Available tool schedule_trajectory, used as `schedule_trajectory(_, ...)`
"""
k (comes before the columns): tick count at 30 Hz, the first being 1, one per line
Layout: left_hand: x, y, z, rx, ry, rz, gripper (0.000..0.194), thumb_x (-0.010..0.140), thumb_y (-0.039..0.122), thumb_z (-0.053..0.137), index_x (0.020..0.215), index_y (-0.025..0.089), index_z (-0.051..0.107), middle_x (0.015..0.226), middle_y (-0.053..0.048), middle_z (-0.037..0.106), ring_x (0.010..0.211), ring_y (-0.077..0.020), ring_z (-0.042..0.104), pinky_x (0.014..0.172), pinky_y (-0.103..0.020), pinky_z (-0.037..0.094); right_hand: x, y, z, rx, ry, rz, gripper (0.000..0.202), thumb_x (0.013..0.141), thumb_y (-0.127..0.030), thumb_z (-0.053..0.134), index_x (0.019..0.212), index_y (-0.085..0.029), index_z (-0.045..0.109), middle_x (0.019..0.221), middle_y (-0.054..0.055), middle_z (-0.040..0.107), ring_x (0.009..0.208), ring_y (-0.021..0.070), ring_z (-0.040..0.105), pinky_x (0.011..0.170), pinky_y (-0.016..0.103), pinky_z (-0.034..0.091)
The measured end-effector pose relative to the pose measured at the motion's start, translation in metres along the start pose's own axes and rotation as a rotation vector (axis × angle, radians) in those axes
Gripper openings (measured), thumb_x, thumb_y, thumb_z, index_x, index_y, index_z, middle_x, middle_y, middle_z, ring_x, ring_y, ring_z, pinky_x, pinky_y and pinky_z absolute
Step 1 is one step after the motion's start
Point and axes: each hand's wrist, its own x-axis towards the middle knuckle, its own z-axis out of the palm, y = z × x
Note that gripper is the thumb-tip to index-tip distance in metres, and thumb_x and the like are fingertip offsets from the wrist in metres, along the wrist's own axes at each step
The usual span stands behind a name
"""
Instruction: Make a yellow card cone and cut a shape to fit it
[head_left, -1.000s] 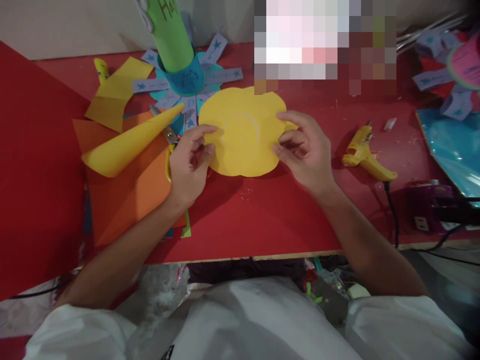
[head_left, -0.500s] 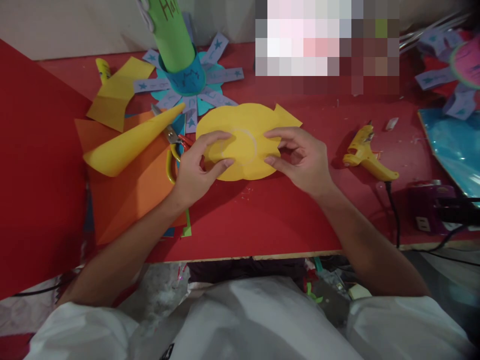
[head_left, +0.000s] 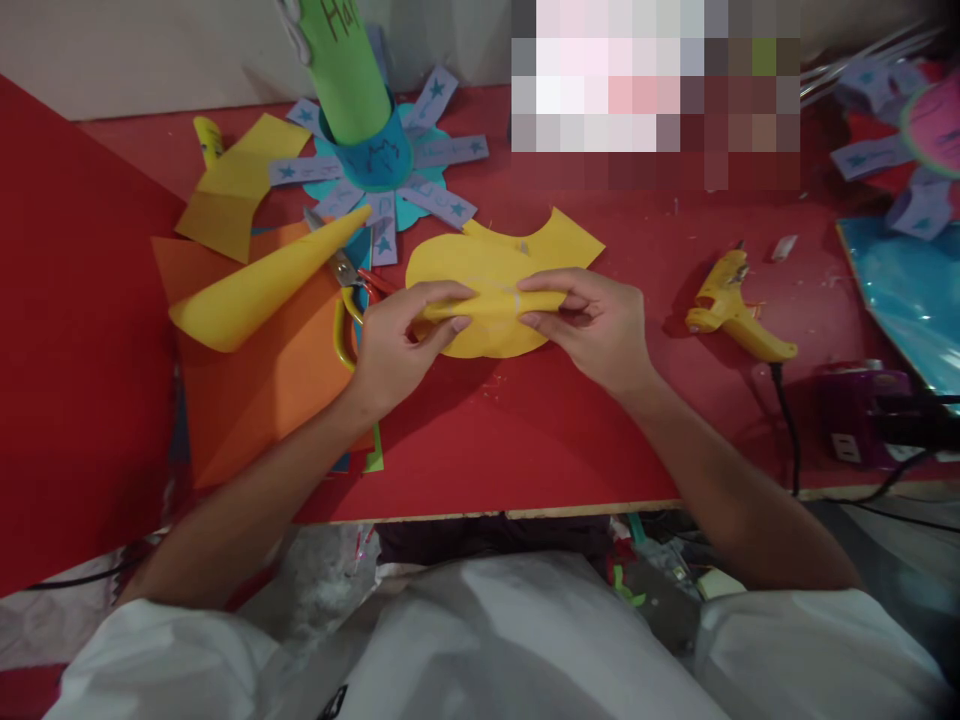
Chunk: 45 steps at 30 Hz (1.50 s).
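Observation:
Between my hands is a yellow scalloped paper cutout (head_left: 457,262), pinched into a raised fold across its middle, with part of a pale drawn ring showing on it. My left hand (head_left: 401,335) grips the fold's left side between thumb and fingers. At the right side my right hand (head_left: 596,325) pinches the same fold. A yellow paper offcut (head_left: 574,240) with a curved edge lies just behind the cutout. Scissors (head_left: 346,285) with yellow and red handles rest beside my left hand, partly under a yellow paper cone (head_left: 270,285).
Orange paper sheets (head_left: 270,400) lie at the left. A green paper cylinder (head_left: 349,90) in a blue base with lilac strips stands behind. At the right are a yellow glue gun (head_left: 739,305), its cord, a purple power box (head_left: 862,410) and a blue plastic packet (head_left: 915,290).
The cutout was nearly flat; now its middle is pinched up into a fold and its back edge has come nearer, uncovering more of the offcut. My right hand shifted slightly left.

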Motion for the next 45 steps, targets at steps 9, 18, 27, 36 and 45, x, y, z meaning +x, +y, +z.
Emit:
schedule_trajectory(9,-0.002,-0.006,0.002,0.021,0.071,-0.003,0.03,0.103,0.053,0.074,0.109,0.025,0.085,0.107,-0.004,0.087,0.099,-0.02,0.081,0.093,-0.031,0.063,-0.004,0.0,0.002,-0.217,0.072,-0.073,0.015,0.097,-0.044,0.085,0.104,-0.031,0.087,0.101,0.002,0.087,0.095,0.0262,0.082,0.086,0.039,0.067)
schedule_trajectory(18,0.001,-0.008,0.002,0.039,0.137,0.087,0.026,0.102,0.053,0.076,0.102,0.029,0.087,0.134,-0.01,0.073,0.129,-0.0285,0.068,0.103,-0.043,0.062,0.0,0.009,-0.006,-0.4,0.155,-0.252,0.018,0.099,-0.05,0.082,0.098,-0.033,0.087,0.09,0.007,0.068,0.093,0.029,0.069,0.085,0.05,0.058)
schedule_trajectory(27,0.0,-0.003,-0.001,-0.011,0.038,0.091,0.027,0.109,0.046,0.067,0.104,0.024,0.082,0.097,-0.004,0.081,0.089,-0.0179,0.074,0.083,-0.034,0.06,0.002,0.001,-0.004,-0.171,0.091,-0.247,0.014,0.105,-0.043,0.074,0.101,-0.033,0.081,0.1,0.006,0.081,0.097,0.0283,0.077,0.09,0.05,0.065)
schedule_trajectory(36,0.0,0.004,0.001,-0.059,0.011,0.121,0.03,0.108,0.047,0.066,0.097,0.022,0.078,0.09,-0.005,0.08,0.082,-0.0167,0.072,0.079,-0.031,0.056,-0.002,-0.004,0.001,-0.066,0.083,-0.134,0.024,0.103,-0.053,0.076,0.101,-0.03,0.081,0.099,0.004,0.082,0.092,0.025,0.078,0.084,0.043,0.066)
schedule_trajectory(45,-0.002,0.004,-0.001,-0.085,-0.053,0.05,0.04,0.107,0.055,0.061,0.09,0.021,0.074,0.082,-0.005,0.078,0.074,-0.0165,0.069,0.076,-0.032,0.056,-0.004,-0.009,0.003,-0.06,0.119,-0.067,0.022,0.102,-0.049,0.076,0.094,-0.029,0.078,0.09,0.005,0.081,0.081,0.0234,0.076,0.073,0.041,0.063)
